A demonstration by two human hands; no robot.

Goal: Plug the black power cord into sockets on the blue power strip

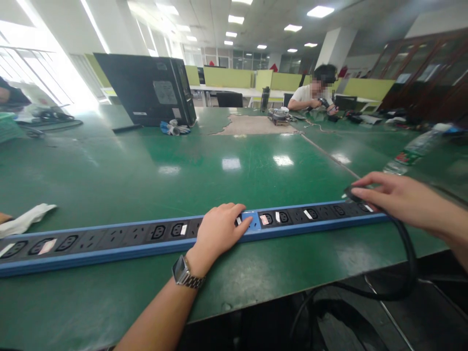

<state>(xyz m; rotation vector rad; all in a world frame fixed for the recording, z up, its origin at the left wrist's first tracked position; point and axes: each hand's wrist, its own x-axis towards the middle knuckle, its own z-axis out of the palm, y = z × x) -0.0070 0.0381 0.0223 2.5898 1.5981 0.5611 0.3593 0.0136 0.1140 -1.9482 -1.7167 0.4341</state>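
Observation:
A long blue power strip [300, 223] with black sockets lies across the green table. Some of its sockets carry small white or pinkish stickers. My left hand [220, 225], with a watch [185, 273] on the wrist, lies over the middle of the strip; its fingers bend over the far edge and the thumb stretches along the top. Above the strip's right end, my right hand [387, 197] is closed on a black plug [353, 195] with pale metal prongs pointing left. A thick black cable [409, 253] loops from this hand down past the table edge.
A black computer case [153, 90] stands at the back left, with gloves [174, 127] beside it. A plastic bottle [417, 148] lies at the right. Across the table [204, 165] a person [310, 100] handles something dark. White tissue [27, 219] is at the far left.

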